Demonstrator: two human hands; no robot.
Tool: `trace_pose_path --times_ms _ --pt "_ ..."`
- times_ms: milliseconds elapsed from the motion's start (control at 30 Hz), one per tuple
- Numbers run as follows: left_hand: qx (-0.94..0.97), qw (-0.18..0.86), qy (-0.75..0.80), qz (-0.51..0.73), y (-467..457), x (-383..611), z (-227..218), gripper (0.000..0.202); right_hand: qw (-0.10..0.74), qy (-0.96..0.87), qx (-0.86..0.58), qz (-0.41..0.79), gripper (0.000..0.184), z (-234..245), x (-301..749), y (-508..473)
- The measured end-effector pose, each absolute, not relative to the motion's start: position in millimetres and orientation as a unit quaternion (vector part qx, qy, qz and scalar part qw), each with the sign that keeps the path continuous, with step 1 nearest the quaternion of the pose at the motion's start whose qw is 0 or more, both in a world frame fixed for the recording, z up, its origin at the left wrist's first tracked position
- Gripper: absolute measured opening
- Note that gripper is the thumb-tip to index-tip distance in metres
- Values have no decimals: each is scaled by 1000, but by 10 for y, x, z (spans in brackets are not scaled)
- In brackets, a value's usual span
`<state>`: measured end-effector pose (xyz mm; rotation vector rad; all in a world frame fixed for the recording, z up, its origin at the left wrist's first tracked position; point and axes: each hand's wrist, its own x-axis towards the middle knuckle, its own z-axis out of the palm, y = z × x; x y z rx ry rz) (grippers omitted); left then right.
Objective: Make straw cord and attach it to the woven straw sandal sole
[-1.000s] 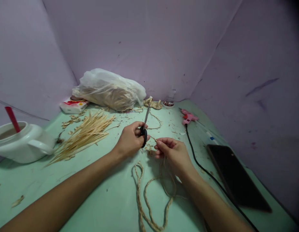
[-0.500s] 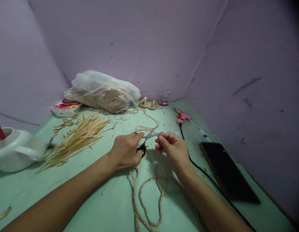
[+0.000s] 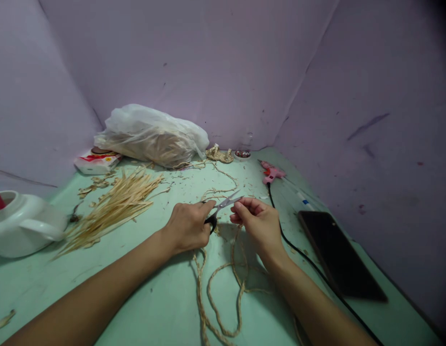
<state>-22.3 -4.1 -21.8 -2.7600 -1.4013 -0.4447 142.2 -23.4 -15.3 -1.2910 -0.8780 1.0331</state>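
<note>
My left hand [image 3: 189, 225] is closed round the black handles of a small pair of scissors [image 3: 221, 207], whose grey blades point right and up towards my right hand. My right hand [image 3: 257, 222] pinches the end of a braided straw rope [image 3: 223, 283] close to the blades. The rope loops over the pale green table [image 3: 165, 298] below both hands and trails off the near edge.
A pile of straw strips [image 3: 117, 204] lies left of centre, with a white pot [image 3: 23, 226] at far left. A plastic bag of straw [image 3: 154, 137] and a small box [image 3: 96, 162] stand at the back. A pink glue gun [image 3: 271, 173], its black cord and a dark phone [image 3: 340, 254] lie right.
The scissors swung from pointing up and away to pointing right towards my right hand. My right hand rose a little with the rope end. The view shifted slightly.
</note>
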Motion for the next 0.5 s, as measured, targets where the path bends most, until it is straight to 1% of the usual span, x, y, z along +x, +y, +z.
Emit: trace_pose_path --times_ms 333,433,500 --pt "-881 -83 -433 -174 -7 -228 -211 36 600 -360 -553 452 18 -174 1435 -233" --pt "-860 -151 -428 -232 20 -224 -217 31 604 -339 -548 470 18 -162 1440 -215" --pt "-795 -246 -457 -314 55 -207 -215 25 605 -317 -538 493 19 -140 1439 -211"
